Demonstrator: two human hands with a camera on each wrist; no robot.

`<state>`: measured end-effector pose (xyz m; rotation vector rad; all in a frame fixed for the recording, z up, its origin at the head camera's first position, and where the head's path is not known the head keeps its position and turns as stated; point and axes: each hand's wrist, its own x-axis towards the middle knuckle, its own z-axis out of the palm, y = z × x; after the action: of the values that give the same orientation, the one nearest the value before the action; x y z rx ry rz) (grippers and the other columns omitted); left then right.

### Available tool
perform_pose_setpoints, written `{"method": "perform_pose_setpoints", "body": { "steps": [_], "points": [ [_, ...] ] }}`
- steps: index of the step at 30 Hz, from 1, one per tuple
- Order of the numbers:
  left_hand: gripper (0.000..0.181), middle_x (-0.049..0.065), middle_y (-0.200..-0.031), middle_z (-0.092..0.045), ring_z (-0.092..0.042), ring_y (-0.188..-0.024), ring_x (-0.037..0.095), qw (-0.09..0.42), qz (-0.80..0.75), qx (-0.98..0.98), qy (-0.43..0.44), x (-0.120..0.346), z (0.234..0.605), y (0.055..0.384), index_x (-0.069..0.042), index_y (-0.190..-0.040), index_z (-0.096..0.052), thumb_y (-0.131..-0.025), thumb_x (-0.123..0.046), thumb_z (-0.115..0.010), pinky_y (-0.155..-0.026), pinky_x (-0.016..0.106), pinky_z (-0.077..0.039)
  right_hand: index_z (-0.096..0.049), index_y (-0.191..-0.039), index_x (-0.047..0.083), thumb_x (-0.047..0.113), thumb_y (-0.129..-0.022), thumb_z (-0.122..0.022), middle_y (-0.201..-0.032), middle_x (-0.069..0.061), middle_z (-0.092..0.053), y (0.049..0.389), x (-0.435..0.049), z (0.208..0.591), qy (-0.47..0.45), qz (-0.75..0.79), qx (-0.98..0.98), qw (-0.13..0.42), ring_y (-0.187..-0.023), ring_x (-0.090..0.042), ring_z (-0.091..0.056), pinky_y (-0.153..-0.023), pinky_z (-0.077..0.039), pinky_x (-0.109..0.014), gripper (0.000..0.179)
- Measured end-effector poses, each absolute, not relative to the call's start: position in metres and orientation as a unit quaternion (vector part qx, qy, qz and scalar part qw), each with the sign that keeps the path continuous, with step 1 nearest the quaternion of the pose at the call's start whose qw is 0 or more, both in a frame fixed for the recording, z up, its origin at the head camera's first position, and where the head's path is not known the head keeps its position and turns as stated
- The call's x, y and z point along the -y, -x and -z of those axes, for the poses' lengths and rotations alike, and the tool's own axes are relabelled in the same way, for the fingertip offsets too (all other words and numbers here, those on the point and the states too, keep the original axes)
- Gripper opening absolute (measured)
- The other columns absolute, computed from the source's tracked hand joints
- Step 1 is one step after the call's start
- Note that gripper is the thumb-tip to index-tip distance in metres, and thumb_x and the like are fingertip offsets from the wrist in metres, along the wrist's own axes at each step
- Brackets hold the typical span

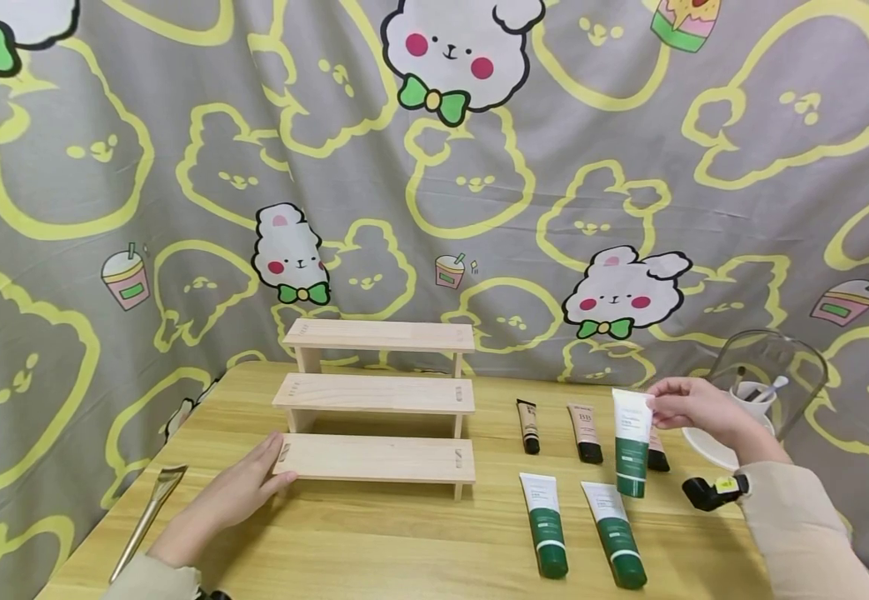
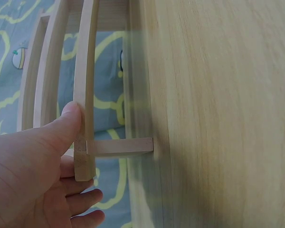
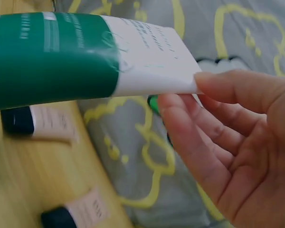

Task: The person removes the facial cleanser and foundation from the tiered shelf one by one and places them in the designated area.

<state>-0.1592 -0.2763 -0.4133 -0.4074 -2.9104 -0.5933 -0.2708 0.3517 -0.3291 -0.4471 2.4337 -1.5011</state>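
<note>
My right hand (image 1: 692, 410) pinches a green-and-white squeeze tube (image 1: 632, 450) by a corner of its flat white end, cap downward, over the right of the table. In the right wrist view, thumb and forefinger meet at that corner of the tube (image 3: 57, 59). My left hand (image 1: 242, 483) grips the left end of the lowest step of a three-tier wooden display stand (image 1: 377, 457). From the left wrist, the thumb lies against one face of the board (image 2: 84, 71), with fingers round its end. Two matching green-and-white tubes (image 1: 546, 525) (image 1: 614, 533) lie in front of the right hand.
Behind lie a slim beige tube (image 1: 528, 425) and a pink BB tube (image 1: 586, 432); another pink tube (image 1: 657, 450) is partly hidden. A white cup with brushes (image 1: 752, 397) stands at the right back. A gold flat-ended brush (image 1: 147, 517) lies left. Patterned cloth (image 1: 479, 200) hangs behind.
</note>
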Motion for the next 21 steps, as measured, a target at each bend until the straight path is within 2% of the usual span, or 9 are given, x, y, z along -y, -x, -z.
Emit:
{"method": "perform_pose_setpoints", "body": {
  "steps": [7,13,21],
  "points": [
    [0.072,0.032,-0.14,-0.027,-0.028,-0.126,0.045,0.068,0.201,0.968,0.135,0.277,0.414,0.16,0.016,-0.135,-0.029,-0.094,-0.039,-0.049,-0.101,0.055,-0.026,-0.052,-0.098,-0.01,0.007,-0.094,-0.05,-0.084,-0.009,-0.059,0.27,-0.379,0.348,0.196,0.5,-0.82,0.198,-0.075,-0.018,-0.063,-0.071,-0.054,-0.036,0.017],
    [0.071,0.032,-0.139,-0.027,-0.029,-0.126,0.045,0.071,0.198,0.968,0.134,0.276,0.414,0.16,0.016,-0.135,-0.029,-0.094,-0.039,-0.049,-0.101,0.054,-0.026,-0.054,-0.097,-0.005,0.001,-0.095,-0.045,-0.083,-0.007,-0.062,0.27,-0.402,0.367,0.233,0.526,-0.768,0.281,-0.073,-0.013,-0.062,-0.069,-0.055,-0.031,0.012],
    [0.071,0.032,-0.139,-0.028,-0.029,-0.126,0.045,0.071,0.199,0.968,0.134,0.274,0.413,0.161,0.016,-0.135,-0.029,-0.094,-0.039,-0.05,-0.101,0.054,-0.026,-0.06,-0.095,0.007,-0.001,-0.095,-0.041,-0.084,-0.002,-0.064,0.269,-0.421,0.397,0.206,0.579,-0.701,0.363,-0.074,-0.007,-0.062,-0.068,-0.053,-0.022,0.021]
  ]
}}
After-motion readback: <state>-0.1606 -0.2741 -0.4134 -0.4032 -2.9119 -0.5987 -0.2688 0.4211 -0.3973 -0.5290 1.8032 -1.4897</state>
